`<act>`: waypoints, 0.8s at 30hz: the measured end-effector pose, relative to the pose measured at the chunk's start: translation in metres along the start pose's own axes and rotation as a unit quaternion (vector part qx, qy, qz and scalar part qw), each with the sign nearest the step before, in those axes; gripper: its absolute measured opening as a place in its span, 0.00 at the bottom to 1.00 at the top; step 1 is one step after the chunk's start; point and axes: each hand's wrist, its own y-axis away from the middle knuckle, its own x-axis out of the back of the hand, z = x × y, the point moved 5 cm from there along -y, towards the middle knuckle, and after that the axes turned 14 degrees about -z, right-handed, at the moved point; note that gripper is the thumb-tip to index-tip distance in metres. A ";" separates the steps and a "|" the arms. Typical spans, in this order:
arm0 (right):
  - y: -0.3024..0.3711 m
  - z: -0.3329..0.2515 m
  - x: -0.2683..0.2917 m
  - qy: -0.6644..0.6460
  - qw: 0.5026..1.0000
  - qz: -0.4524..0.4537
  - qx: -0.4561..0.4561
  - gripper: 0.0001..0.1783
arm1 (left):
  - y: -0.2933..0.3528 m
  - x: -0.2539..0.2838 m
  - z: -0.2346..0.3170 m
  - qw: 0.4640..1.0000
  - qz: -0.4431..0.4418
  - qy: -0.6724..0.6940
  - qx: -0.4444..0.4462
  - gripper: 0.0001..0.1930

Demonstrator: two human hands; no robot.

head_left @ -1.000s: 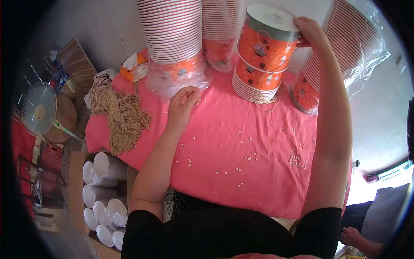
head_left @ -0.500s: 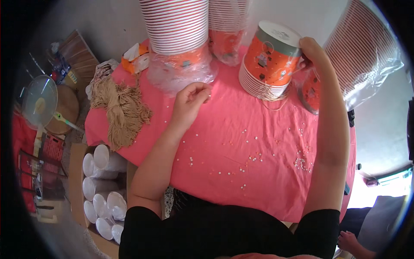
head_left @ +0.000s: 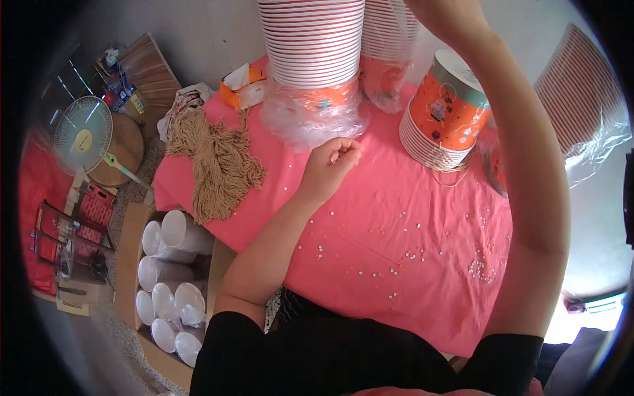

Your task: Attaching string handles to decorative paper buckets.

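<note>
Over the near side of a tall nested stack of paper buckets (head_left: 310, 49), my left hand (head_left: 331, 165) hovers with its fingers curled together; whatever may be in them is too small to make out. My right arm stretches up to the top edge of the view, where my right hand (head_left: 444, 16) is cut off and its fingers are hidden. Below that arm stands a shorter stack of upturned orange buckets (head_left: 452, 109) with green bands, white bases and cord handles. The tall stack has bunched clear plastic (head_left: 314, 125) around its lower part.
A tan cord bundle (head_left: 221, 165) and an orange-white packet (head_left: 243, 87) lie on the pink-covered table (head_left: 370, 218), among small scattered discs (head_left: 409, 256). Wrapped bucket stacks (head_left: 584, 92) stand right and behind. A cardboard box (head_left: 129, 264) of wrapped white cylinders and a fan (head_left: 84, 135) are left.
My right hand has left the shorter bucket stack and risen to the top edge. My left hand stays curled near the plastic. The whole view has shifted somewhat.
</note>
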 end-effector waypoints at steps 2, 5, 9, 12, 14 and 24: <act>-0.018 -0.020 0.024 -0.054 0.994 0.078 0.061 0.13 | -0.006 -0.005 -0.001 1.000 -0.003 -0.004 0.006 0.08; -0.054 -0.034 0.021 -0.102 0.991 0.077 0.031 0.13 | -0.007 -0.004 -0.001 0.999 0.028 0.020 -0.010 0.05; -0.078 -0.045 0.019 -0.088 0.993 -0.049 0.063 0.12 | -0.004 0.003 -0.006 1.000 0.020 0.021 -0.002 0.08; -0.080 -0.035 0.020 -0.094 0.989 -0.019 0.114 0.09 | -0.005 0.002 -0.004 1.000 0.013 0.009 -0.010 0.08; -0.080 -0.037 0.020 -0.105 0.985 -0.021 0.134 0.08 | -0.003 0.005 -0.002 1.000 0.017 0.015 -0.007 0.08; -0.071 -0.017 0.053 -0.227 0.956 0.172 0.075 0.09 | -0.004 0.026 -0.021 0.993 0.105 -0.041 -0.039 0.11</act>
